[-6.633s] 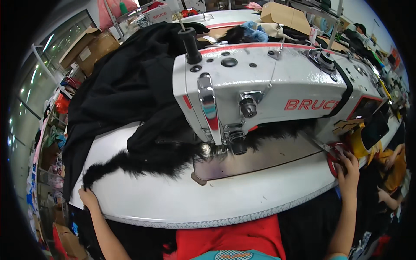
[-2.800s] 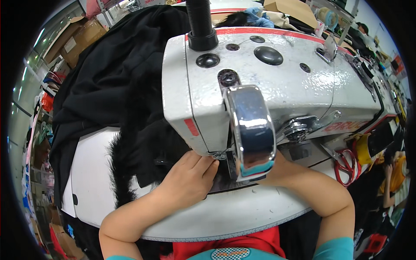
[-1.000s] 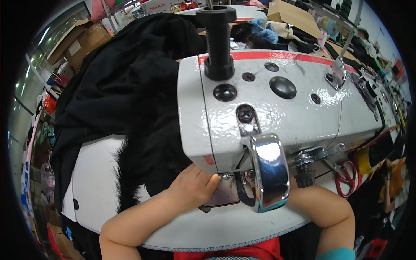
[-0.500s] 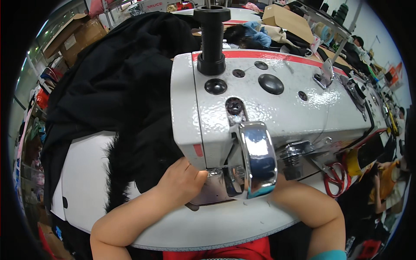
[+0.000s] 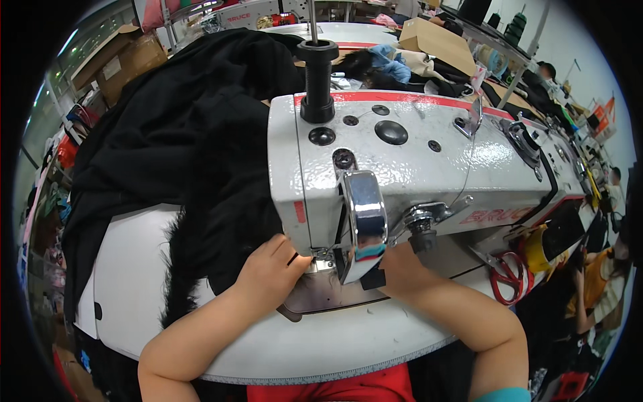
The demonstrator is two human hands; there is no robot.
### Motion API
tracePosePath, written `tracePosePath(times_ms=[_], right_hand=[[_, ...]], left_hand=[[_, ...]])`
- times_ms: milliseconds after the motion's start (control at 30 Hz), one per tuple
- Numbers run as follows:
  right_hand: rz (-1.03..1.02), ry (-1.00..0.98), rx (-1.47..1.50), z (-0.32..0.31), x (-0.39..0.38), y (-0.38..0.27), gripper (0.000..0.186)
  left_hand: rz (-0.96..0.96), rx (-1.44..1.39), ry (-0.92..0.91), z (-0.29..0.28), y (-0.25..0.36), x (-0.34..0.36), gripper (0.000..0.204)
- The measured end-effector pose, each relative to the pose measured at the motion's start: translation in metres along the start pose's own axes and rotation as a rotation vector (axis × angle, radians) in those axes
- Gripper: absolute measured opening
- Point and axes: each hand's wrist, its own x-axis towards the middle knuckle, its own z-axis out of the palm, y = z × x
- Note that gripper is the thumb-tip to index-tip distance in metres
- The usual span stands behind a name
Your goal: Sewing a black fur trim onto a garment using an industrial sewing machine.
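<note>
A white sewing machine [image 5: 429, 171] with a red stripe fills the middle of the head view. To the left of its needle area, my left hand [image 5: 268, 271] is closed at the edge of a black furry garment [image 5: 228, 234], its thumb and forefinger close to the metal presser foot [image 5: 323, 265]. My right hand [image 5: 400, 271] reaches in behind the shiny lever [image 5: 365, 214] on the machine's right side. The fingers of that hand are hidden by the machine. Black cloth spreads from my left hand over the table's left and far side.
Red-handled scissors [image 5: 510, 278] lie right of my right forearm on the white table [image 5: 335, 355], beside a yellow spool [image 5: 539, 248]. Cardboard boxes [image 5: 130, 63] stand at the far left. Other garments [image 5: 395, 63] are piled beyond the machine, and a person [image 5: 593, 288] sits at the right.
The view has shifted, so the machine looks lower and its lever further left. More of my right hand now shows. My left hand stays by the presser foot, its thumb and forefinger slightly parted.
</note>
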Motion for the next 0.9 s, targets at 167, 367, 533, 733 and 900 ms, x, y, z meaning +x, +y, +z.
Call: tracePosePath(times_ms=[167, 367, 533, 733, 900], right_hand=[[-0.063, -0.105, -0.036, -0.041, -0.007, -0.002, 0.03], [-0.296, -0.137, -0.042, -0.043, -0.001, -0.001, 0.031], [-0.115, -0.116, 0.184, -0.028, 0.006, -0.001, 0.02], [0.015, -0.125, 0.212, -0.022, 0.001, -0.004, 0.009], [-0.051, -0.028, 0.162, -0.011, 0.005, -0.004, 0.009]], left_hand=[[0.013, -0.11, -0.036, -0.001, 0.005, -0.005, 0.032], [-0.041, -0.166, -0.117, -0.002, 0.009, -0.004, 0.035], [0.026, -0.082, -0.165, -0.009, 0.005, -0.001, 0.033], [0.188, 0.027, -0.129, -0.021, 0.008, 0.003, 0.028], [0.288, 0.134, -0.041, -0.024, 0.009, 0.006, 0.024]])
